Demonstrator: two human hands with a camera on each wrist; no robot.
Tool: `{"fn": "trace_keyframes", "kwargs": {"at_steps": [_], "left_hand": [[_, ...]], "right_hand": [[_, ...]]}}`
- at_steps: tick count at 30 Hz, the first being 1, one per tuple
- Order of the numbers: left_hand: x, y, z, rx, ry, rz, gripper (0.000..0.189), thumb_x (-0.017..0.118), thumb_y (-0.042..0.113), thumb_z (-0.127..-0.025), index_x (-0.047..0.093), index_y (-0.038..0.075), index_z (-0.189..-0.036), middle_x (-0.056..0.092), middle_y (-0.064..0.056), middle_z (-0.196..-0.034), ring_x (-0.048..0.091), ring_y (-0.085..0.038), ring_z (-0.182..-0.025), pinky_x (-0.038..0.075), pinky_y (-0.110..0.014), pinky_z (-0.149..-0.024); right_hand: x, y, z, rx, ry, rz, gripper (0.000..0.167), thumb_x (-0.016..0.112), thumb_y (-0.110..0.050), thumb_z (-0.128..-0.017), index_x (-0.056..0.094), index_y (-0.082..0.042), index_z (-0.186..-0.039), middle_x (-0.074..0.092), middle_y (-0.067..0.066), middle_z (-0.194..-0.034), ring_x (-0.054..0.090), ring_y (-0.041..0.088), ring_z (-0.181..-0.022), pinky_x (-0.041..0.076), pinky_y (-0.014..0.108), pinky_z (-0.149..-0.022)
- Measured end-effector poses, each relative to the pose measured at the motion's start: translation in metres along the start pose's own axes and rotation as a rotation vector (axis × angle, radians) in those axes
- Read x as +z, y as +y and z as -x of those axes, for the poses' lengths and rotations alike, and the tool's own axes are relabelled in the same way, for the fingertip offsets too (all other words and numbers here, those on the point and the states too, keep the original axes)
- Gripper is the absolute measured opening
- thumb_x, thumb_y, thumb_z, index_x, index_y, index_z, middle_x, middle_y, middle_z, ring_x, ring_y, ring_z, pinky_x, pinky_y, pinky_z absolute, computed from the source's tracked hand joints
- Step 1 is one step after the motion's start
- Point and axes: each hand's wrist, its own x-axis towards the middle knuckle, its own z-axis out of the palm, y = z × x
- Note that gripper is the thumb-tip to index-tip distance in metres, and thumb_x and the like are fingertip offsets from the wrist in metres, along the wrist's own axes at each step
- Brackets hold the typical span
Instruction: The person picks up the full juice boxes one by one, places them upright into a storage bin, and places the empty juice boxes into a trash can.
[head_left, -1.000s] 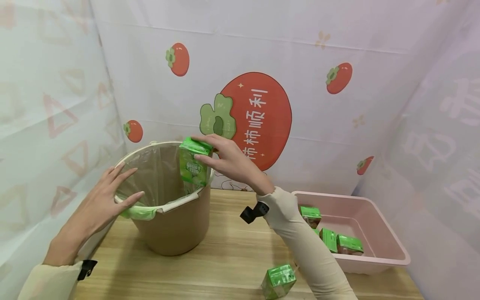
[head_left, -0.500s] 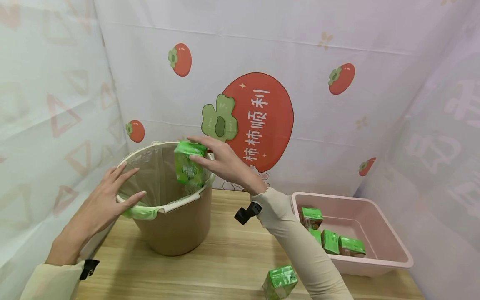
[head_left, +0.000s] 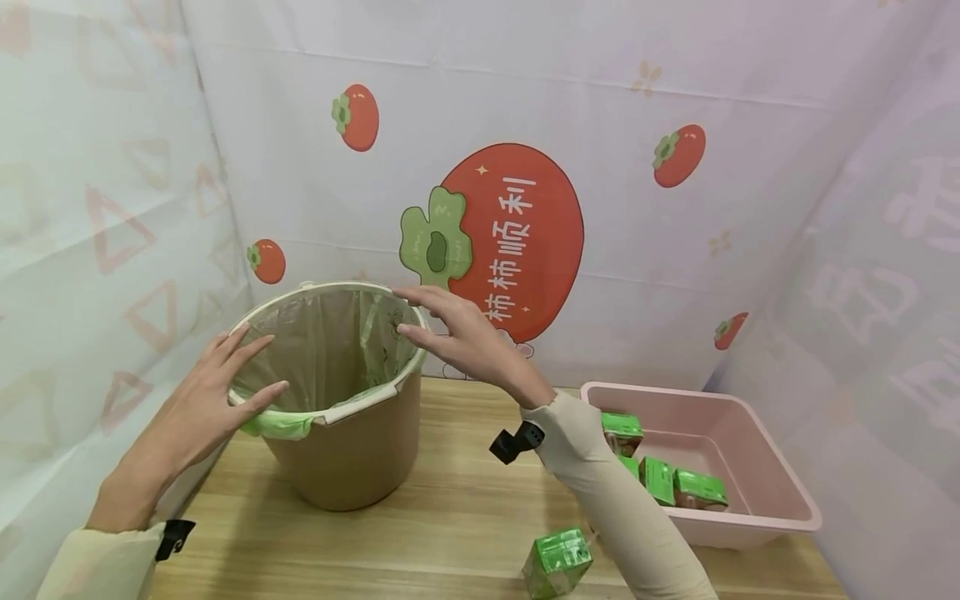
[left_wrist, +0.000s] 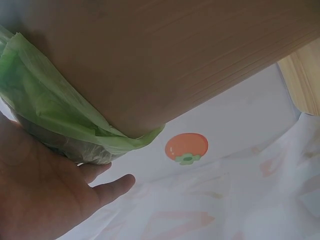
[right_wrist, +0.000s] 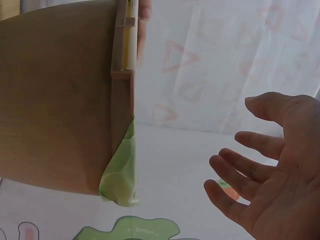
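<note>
A brown trash can [head_left: 345, 471] with a cream rim stands upright on the left of the table, lined with a thin green bag [head_left: 279, 426]. My left hand [head_left: 193, 408] lies at its left rim, fingers spread over the edge; the left wrist view shows the palm [left_wrist: 45, 190] beside the folded bag edge. Over the right side of the rim is my right hand [head_left: 468, 337], fingers loosely extended. In the right wrist view that hand [right_wrist: 272, 170] holds nothing and is apart from the can's wall. The can's bottom is hidden from the head view.
A green drink carton [head_left: 557, 562] stands at the table's front, near the right sleeve. On the right, a pink basin [head_left: 780, 523] contains several similar cartons [head_left: 699, 490], partly hidden by the right forearm. White printed cloth [head_left: 637, 267] encloses the back and sides.
The right hand held a green drink carton over the can, moved it slightly inward, then let it go. The carton is out of sight now. The left hand has stayed at the rim.
</note>
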Motion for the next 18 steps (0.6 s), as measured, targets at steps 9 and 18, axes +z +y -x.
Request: {"fn": "trace_keyframes", "kwargs": {"at_steps": [9, 18], "left_hand": [[-0.001, -0.001, 0.002, -0.007, -0.006, 0.011, 0.075, 0.069, 0.042, -0.101, 0.041, 0.006, -0.162, 0.018, -0.027, -0.172, 0.007, -0.048, -0.159, 0.023, -0.086, -0.105], [0.000, 0.000, 0.002, 0.002, 0.000, 0.020, 0.075, 0.070, 0.041, -0.101, 0.041, 0.006, -0.161, 0.018, -0.028, -0.172, 0.009, -0.048, -0.159, 0.024, -0.085, -0.104]], "right_hand": [[0.002, 0.003, 0.041, 0.030, -0.013, 0.025, 0.054, 0.069, -0.021, -0.105, 0.054, -0.011, -0.156, 0.054, 0.004, -0.156, 0.052, 0.018, -0.142, 0.047, 0.043, -0.113], [0.009, 0.014, 0.101, 0.077, 0.014, 0.041, 0.054, 0.068, -0.022, -0.105, 0.054, -0.014, -0.156, 0.052, 0.004, -0.158, 0.046, 0.024, -0.147, 0.041, 0.056, -0.116]]}}
